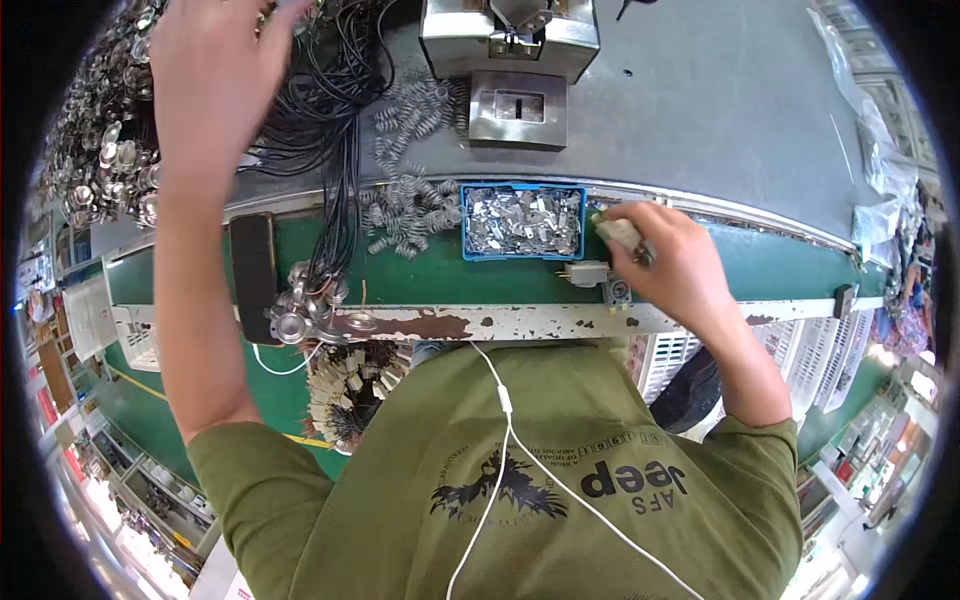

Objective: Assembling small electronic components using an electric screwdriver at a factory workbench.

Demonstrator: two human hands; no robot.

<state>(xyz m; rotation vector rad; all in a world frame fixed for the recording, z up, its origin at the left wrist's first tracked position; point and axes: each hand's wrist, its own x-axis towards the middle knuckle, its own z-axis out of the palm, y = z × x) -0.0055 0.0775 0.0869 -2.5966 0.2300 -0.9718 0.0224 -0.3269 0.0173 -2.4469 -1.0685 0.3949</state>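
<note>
My left hand (pixel 218 80) is stretched far forward at the upper left, over black cables (pixel 330 110) and beside a heap of shiny round metal parts (pixel 115 150). Its fingertips run off the top edge and are blurred, so their grip cannot be made out. At the right, my right hand (pixel 675 260) is closed around a small cream-coloured block-shaped piece (pixel 620 232), with a bit of metal showing by the fingers. Just left of that hand stands a blue tray (pixel 464 225) full of small flat metal pieces (pixel 525 222).
A steel press-like machine (pixel 510 45) with a slotted block (pixel 518 110) stands at the back. Loose springs (pixel 410 215) lie left of the tray. A phone (pixel 253 275), a white plug (pixel 585 273) and metal-ended cable parts (pixel 300 315) are near the chipped front edge (pixel 500 322).
</note>
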